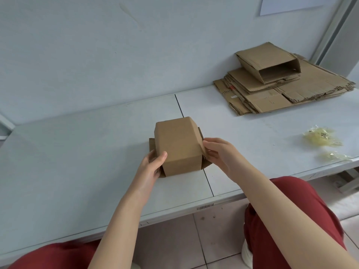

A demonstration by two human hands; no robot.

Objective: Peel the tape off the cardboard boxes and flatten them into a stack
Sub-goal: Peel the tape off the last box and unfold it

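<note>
A small brown cardboard box (177, 144) stands on the white table (77, 152) near its front edge, with loose flaps spread out under it. My left hand (153, 166) grips its near left corner, thumb on the top face. On the box's right side, the fingers of my right hand (219, 154) pinch at its edge. A stack of flattened cardboard (272, 92) lies at the back right of the table, and a half-collapsed box (269, 62) rests on top of it.
Two crumpled wads of peeled clear tape (322, 137) (335, 156) lie on the table to the right. The wall (116, 45) runs along the table's far side. My red-trousered knees (291, 220) sit under the front edge.
</note>
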